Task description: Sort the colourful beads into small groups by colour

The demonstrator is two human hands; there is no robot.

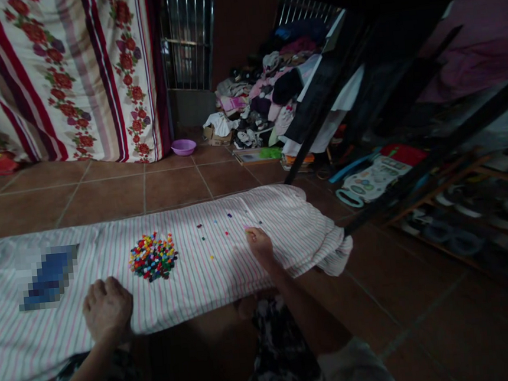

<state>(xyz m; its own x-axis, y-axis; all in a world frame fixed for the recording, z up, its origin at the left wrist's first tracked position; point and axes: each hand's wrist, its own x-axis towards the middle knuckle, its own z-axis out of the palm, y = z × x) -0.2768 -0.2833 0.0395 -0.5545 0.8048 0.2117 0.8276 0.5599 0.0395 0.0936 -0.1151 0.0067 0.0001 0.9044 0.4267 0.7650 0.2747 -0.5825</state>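
Note:
A pile of small, many-coloured bead-like pieces (153, 257) lies on a striped cloth (191, 291) spread over a low, long surface. My left hand (108, 309) rests on the cloth just left of the pile, palm down with its fingers loosely laid out and nothing visible in them. To the right of the pile, several single pieces lie scattered, among them a yellow piece (212, 257) and a red piece (226, 234). Beyond these, my right hand (260, 244) is low over the cloth, thumb and fingers pinched on a tiny yellowish piece (249, 230); its exact shape is too small to make out.
A blurred blue item (50, 278) lies on the cloth at left. Past the tiled floor stand a purple basin (184, 147), a floral curtain (62, 83) and a heap of clothes (267, 88). At right are a dark slanting post (308, 156) and a shoe rack (440, 186).

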